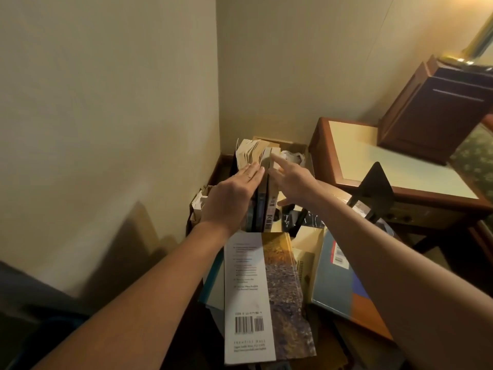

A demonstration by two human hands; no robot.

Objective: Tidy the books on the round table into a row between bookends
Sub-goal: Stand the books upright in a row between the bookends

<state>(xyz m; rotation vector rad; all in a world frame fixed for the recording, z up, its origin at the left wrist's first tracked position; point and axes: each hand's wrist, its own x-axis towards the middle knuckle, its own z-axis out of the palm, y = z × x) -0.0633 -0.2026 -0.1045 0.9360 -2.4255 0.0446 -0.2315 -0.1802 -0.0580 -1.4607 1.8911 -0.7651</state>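
A short row of upright books (262, 166) stands near the wall corner, spines facing me. My left hand (232, 198) lies flat on top of the left books with straight fingers. My right hand (293, 180) touches the right side of the row, index finger stretched along the top edge. A black bookend (373, 190) stands apart to the right. A large book with a barcode (264, 295) lies flat in front of the row. A blue and orange book (344, 284) lies to its right, over a cream book (306, 268).
A wooden side table with a pale top (386, 161) stands at the right, a dark wooden cabinet (432, 110) beyond it. A white crumpled bag (293, 157) sits behind the row. Walls close in at the left and back.
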